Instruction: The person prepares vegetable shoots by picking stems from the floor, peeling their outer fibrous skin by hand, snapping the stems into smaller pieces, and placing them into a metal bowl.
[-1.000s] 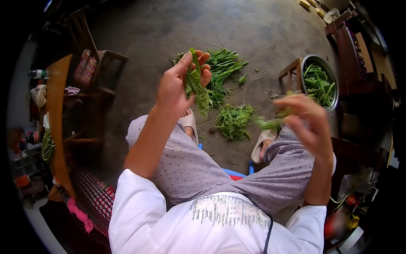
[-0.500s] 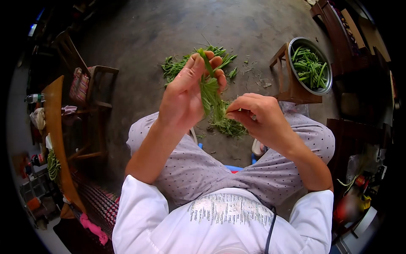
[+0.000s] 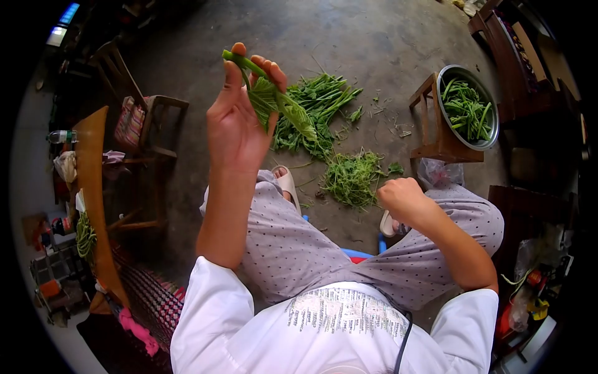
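My left hand point(image 3: 237, 131) is raised over the floor, thumb and fingers closed on a leafy green shoot point(image 3: 264, 100). The shoot's thick stem end points up and left, and its leaves hang toward the right. Low over my right knee, my right hand point(image 3: 403, 198) is curled closed; its fingertips are turned away, so I cannot make out what is in them. Just left of that hand lies a heap of thin green peelings point(image 3: 352, 181) on the floor. Beyond it spreads a larger pile of leafy green stems point(image 3: 317, 103).
A metal basin point(image 3: 494, 128) of cut green stems point(image 3: 464, 112) stands on a wooden stool point(image 3: 423, 106) at the right. At the left are a wooden chair point(image 3: 163, 124) and a wooden table edge point(image 3: 93, 187). A clear plastic bag point(image 3: 440, 171) lies below the stool.
My left hand has moved up and left with the shoot. My right hand has drawn away from it, down and right, and the heap of peelings shows more fully.
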